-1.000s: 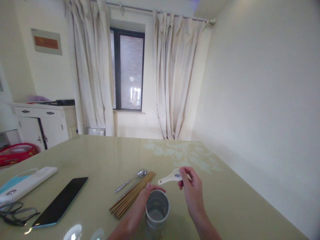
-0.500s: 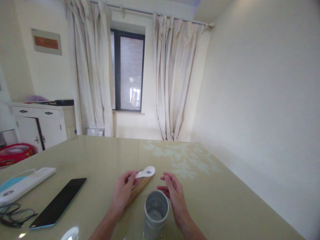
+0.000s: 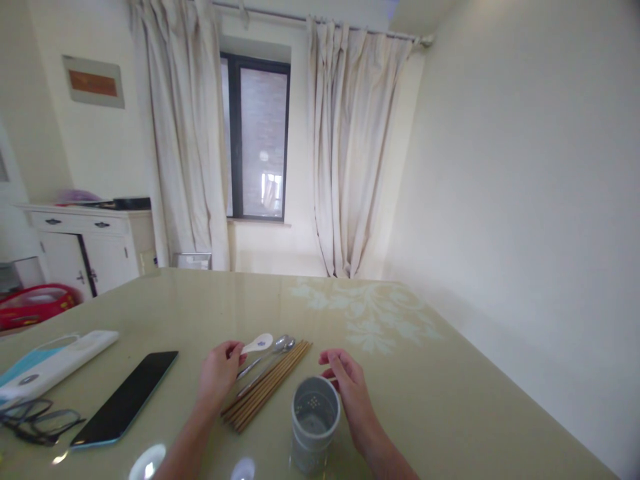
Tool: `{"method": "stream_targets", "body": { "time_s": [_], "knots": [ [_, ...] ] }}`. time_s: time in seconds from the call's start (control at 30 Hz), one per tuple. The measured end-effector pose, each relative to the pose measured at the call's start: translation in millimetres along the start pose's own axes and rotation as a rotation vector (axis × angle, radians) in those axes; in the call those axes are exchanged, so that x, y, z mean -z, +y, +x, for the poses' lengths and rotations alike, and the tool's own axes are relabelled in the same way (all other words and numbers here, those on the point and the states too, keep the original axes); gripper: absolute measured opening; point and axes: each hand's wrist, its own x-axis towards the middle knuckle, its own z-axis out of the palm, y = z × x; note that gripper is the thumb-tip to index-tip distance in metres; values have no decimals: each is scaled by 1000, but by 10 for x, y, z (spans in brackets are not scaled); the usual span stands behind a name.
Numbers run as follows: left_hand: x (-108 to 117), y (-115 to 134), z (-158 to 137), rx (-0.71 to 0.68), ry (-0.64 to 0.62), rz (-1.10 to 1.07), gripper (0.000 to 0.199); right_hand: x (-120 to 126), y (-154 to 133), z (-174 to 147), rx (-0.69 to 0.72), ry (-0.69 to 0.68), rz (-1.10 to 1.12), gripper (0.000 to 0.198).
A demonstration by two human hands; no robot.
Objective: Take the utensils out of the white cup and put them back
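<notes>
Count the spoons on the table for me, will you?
3: a white spoon held in the left hand, and two metal spoons lying side by side next to the chopsticks. None seems hidden.

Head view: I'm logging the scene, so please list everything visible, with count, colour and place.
ceramic spoon: 1, white with blue mark, in left hand
metal spoons: 2, silver, beside chopsticks
chopsticks: bundle, brown, table centre
utensil holder: 1, grey, near right hand
phone: 1, black, table left
glasses: 1, dark, far left
remote: 1, white, far left
table: 1, pale green
cabinet: 1, white, back left
curtains: 2, cream, flanking window
left hand: holds ceramic spoon
right hand: open, beside holder
</notes>
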Motion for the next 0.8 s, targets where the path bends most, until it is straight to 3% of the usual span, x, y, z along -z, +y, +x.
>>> {"method": "stream_targets", "body": {
  "time_s": [0.37, 0.63, 0.8],
  "knots": [
    [-82, -27, -8, -34, 39, 268, 30, 12, 24, 36, 25, -24, -7, 66],
    [-127, -38, -25, -121, 35, 346, 32, 19, 33, 21, 32, -53, 7, 67],
    [-112, -35, -30, -166, 64, 364, 38, 80, -104, 23, 69, -199, 30, 64]
  ]
}}
